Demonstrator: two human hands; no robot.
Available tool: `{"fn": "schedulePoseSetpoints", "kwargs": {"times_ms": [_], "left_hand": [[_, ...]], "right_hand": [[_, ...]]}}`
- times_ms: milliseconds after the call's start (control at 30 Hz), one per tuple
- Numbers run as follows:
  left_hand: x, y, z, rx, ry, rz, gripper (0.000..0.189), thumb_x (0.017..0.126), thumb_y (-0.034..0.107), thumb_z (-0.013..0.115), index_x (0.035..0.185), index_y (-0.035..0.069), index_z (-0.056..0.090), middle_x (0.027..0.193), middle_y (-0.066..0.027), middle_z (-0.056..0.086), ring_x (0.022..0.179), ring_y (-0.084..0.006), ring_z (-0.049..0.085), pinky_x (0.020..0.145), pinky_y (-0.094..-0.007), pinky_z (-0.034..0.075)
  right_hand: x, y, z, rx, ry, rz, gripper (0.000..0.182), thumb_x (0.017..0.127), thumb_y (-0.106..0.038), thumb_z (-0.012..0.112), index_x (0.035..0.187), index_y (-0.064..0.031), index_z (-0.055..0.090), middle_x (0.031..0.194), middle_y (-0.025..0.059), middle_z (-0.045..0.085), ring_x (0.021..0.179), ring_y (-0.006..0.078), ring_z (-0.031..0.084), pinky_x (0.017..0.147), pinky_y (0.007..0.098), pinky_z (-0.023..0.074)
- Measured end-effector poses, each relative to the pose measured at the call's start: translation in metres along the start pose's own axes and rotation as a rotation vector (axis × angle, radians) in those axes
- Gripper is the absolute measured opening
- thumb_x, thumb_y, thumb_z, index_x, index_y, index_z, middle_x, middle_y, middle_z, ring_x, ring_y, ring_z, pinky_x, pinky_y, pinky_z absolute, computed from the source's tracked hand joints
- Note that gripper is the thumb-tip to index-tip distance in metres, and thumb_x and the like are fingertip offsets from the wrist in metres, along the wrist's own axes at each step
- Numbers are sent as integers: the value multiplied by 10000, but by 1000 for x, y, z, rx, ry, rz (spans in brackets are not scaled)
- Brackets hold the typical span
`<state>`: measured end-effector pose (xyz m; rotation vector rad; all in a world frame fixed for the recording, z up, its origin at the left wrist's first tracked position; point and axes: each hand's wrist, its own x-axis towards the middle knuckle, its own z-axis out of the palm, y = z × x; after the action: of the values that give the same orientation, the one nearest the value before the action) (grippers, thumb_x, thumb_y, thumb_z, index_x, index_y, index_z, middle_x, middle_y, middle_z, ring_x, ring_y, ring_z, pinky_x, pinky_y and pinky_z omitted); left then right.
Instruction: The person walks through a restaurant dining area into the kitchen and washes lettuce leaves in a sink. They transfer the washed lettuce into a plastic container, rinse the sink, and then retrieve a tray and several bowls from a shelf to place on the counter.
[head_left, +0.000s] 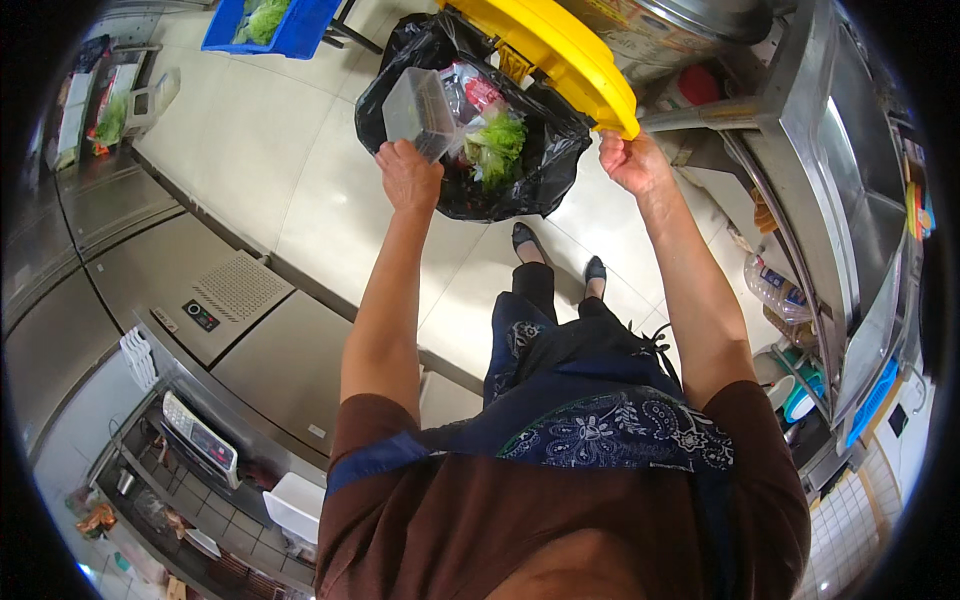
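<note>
Gripped at its rim by my left hand (411, 176), a clear plastic container (420, 109) is tilted over the left side of a trash bin lined with a black plastic bag (551, 176). Inside the bag lie green leafy lettuce scraps (495, 146) and crumpled plastic packaging with red print (480, 91). My right hand (634, 159) has its fingers closed on the lower edge of the bin's raised yellow lid (570, 52), at the right side of the bag.
A steel sink unit (795, 112) with a tubular frame stands at the right, plastic bottles (776, 289) beneath it. A blue crate (271, 30) with lettuce is at the top left. Steel refrigerated counters (285, 360) line the left, near a digital scale (199, 439).
</note>
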<state>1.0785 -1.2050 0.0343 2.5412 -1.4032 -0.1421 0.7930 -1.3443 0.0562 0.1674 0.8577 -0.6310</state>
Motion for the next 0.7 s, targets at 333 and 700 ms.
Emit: {"fn": "schedulePoseSetpoints", "kwargs": {"times_ms": [333,700], "left_hand": [[-18,-22,-8,-1323,269,-722,351,751,100,617,989,0,379,985,-124,431,868,-245,497,798,-446,447],[-70,-89,-118,-1822,529,-673,189,768,0,518,915,65,419,872,-83,490,858,-196,519,802,-465,453]], "right_hand": [[-1,4,5,-45,71,4,232,894,-316,457,973,-103,502,658,16,501,482,93,434,439,191,407],[1,85,-21,-372,179,46,216,864,-310,520,900,-98,535,679,-2,490,587,119,453,536,251,431]]}}
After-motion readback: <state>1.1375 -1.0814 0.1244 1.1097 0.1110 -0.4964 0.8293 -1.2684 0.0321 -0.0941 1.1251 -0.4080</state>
